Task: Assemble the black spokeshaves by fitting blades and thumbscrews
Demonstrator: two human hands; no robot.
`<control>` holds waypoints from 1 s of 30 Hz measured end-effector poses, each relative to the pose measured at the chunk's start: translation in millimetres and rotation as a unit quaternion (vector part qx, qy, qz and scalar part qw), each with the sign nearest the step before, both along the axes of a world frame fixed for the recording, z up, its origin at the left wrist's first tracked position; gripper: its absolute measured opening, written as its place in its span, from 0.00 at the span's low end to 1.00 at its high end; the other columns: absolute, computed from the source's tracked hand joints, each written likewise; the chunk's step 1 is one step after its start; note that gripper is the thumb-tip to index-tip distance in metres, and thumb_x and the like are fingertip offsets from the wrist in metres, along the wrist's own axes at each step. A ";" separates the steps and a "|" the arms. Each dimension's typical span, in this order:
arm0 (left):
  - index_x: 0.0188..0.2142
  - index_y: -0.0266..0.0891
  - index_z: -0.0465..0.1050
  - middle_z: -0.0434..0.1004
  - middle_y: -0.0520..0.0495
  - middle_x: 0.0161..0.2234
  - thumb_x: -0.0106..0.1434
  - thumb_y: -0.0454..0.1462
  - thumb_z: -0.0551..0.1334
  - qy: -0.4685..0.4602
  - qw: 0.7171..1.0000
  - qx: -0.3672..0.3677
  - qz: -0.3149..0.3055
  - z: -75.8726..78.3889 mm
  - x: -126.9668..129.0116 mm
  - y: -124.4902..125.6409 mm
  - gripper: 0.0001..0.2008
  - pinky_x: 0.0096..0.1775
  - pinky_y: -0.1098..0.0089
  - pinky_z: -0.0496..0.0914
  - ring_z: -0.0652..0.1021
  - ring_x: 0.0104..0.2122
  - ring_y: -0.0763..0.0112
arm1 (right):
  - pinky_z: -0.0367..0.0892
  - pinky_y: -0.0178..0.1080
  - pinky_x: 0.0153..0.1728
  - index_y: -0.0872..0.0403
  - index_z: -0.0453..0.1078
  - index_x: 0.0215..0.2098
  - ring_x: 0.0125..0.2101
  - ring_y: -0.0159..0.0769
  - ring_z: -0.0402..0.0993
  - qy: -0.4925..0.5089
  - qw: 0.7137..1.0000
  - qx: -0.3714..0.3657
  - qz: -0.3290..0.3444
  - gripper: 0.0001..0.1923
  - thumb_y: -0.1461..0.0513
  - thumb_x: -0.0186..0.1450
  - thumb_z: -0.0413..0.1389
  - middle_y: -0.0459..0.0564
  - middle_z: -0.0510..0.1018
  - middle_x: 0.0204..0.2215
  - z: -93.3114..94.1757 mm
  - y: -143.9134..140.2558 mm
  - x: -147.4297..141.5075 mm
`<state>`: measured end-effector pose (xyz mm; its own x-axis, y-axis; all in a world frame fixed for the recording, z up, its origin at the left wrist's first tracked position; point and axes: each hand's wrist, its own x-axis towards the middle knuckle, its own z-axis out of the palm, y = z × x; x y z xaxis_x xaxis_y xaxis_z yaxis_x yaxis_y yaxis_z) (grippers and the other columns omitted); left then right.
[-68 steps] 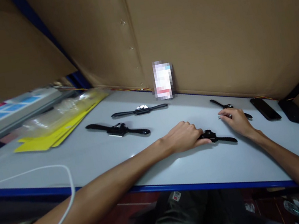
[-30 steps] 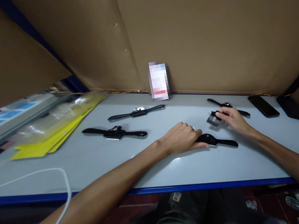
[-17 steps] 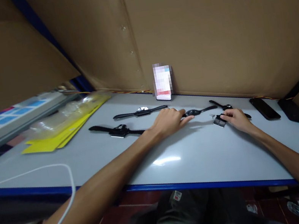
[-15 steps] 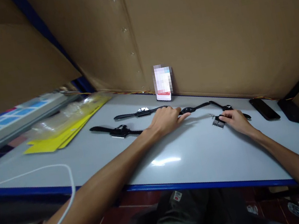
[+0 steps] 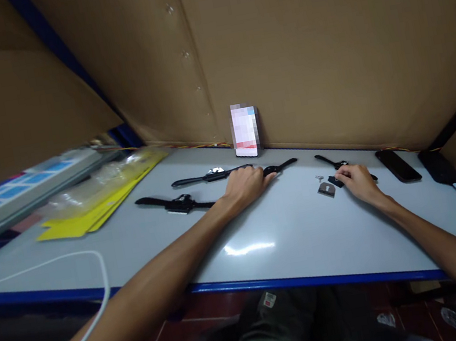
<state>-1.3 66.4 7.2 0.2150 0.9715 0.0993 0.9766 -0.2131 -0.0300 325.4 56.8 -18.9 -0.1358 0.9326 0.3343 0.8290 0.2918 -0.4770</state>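
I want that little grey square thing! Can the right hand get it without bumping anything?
Probably yes. The right hand rests on the table just beside the small grey piece, and only bare tabletop shows between them.

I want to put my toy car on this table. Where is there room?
The best bare patch is the near middle of the table, between the two arms and the blue front edge. The near left, by the white cable, is bare too. It is crowded farther back: watches by the left hand, small parts and a phone by the right hand.
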 end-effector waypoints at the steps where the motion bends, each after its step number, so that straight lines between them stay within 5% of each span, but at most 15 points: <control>1: 0.45 0.32 0.80 0.82 0.28 0.41 0.73 0.58 0.44 -0.001 1.000 0.000 0.002 -0.6 -0.5 0.9 0.36 0.39 0.63 0.68 0.81 0.42 0.47 | 0.60 0.39 0.32 0.52 0.78 0.31 0.27 0.39 0.73 -0.006 1.000 0.003 -0.007 0.10 0.60 0.65 0.54 0.49 0.81 0.25 -0.9 1.3 1.5; 6: 0.48 0.34 0.78 0.82 0.31 0.43 0.72 0.55 0.49 -0.005 1.000 -0.002 -0.001 -1.7 -0.1 3.2 0.30 0.39 0.63 0.68 0.81 0.43 0.49 | 0.58 0.38 0.30 0.52 0.79 0.38 0.25 0.38 0.71 -0.031 0.999 0.011 -0.024 0.11 0.61 0.65 0.54 0.47 0.79 0.24 -2.2 2.9 4.1; 13: 0.50 0.37 0.76 0.79 0.31 0.50 0.73 0.49 0.49 -0.003 1.000 0.007 0.006 11.4 -1.9 -0.5 0.24 0.44 0.61 0.69 0.78 0.50 0.47 | 0.57 0.38 0.29 0.51 0.78 0.34 0.25 0.38 0.70 -0.037 0.999 0.013 -0.022 0.11 0.59 0.65 0.54 0.48 0.79 0.24 0.8 -0.9 0.3; 19: 0.60 0.27 0.68 0.70 0.19 0.58 0.66 0.31 0.53 0.043 0.995 -0.007 0.095 28.5 -43.0 3.7 0.24 0.52 0.49 0.67 0.70 0.59 0.35 | 0.58 0.39 0.31 0.52 0.78 0.34 0.27 0.39 0.73 -0.033 0.999 0.022 -0.025 0.12 0.59 0.66 0.53 0.49 0.81 0.27 4.4 -2.7 -0.6; 22: 0.57 0.28 0.72 0.74 0.19 0.55 0.64 0.31 0.55 0.067 0.987 -0.066 0.131 30.9 -63.5 6.2 0.23 0.49 0.46 0.70 0.75 0.54 0.33 | 0.57 0.39 0.31 0.52 0.79 0.34 0.27 0.39 0.72 -0.036 0.999 0.024 -0.022 0.12 0.59 0.66 0.53 0.49 0.81 0.27 4.2 -3.5 -2.1; 30: 0.56 0.41 0.75 0.81 0.34 0.50 0.61 0.33 0.58 0.100 0.987 -0.120 0.038 36.6 -68.4 4.5 0.23 0.45 0.61 0.72 0.80 0.48 0.48 | 0.56 0.37 0.29 0.52 0.79 0.33 0.26 0.37 0.70 -0.042 0.999 0.022 -0.019 0.11 0.60 0.66 0.54 0.49 0.81 0.26 4.7 -5.6 -6.1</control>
